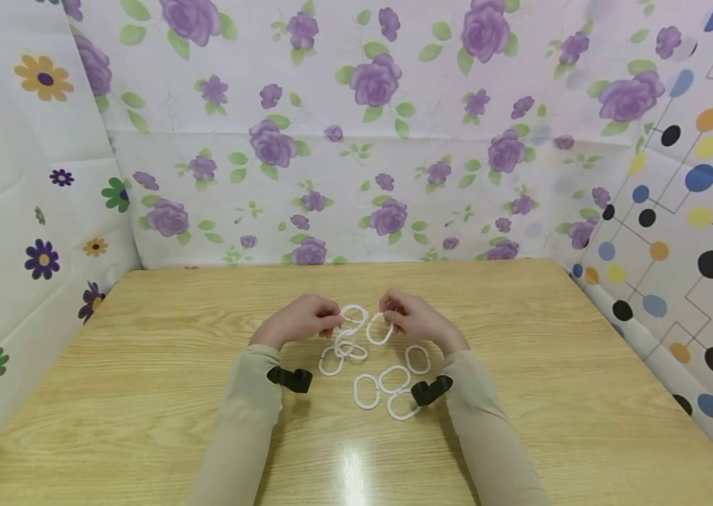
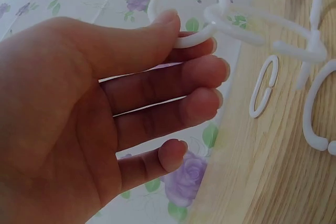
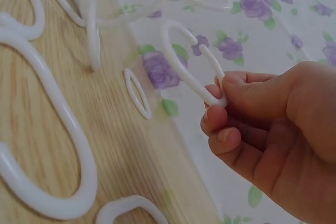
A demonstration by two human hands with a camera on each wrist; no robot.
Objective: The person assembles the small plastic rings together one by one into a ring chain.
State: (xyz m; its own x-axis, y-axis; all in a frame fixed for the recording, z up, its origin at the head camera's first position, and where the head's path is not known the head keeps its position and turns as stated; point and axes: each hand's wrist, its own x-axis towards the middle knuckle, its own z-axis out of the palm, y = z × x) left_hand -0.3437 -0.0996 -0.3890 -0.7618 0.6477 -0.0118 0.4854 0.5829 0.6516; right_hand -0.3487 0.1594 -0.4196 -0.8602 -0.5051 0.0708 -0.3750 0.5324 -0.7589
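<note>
Between thumb and index finger, my left hand pinches a white oval plastic link. Further white links hang from that one in a short chain, and its lower links reach down toward the table; whether they touch it I cannot tell. My right hand pinches one end of a single white link, whose side has a small gap. The two held links are close together but look apart in the head view. The left hand's other fingers are slightly bent and hold nothing.
Several loose white links lie on the wooden table nearer the body, among them one link at front and another link near the right wrist. Patterned cloth screens the table's back and sides.
</note>
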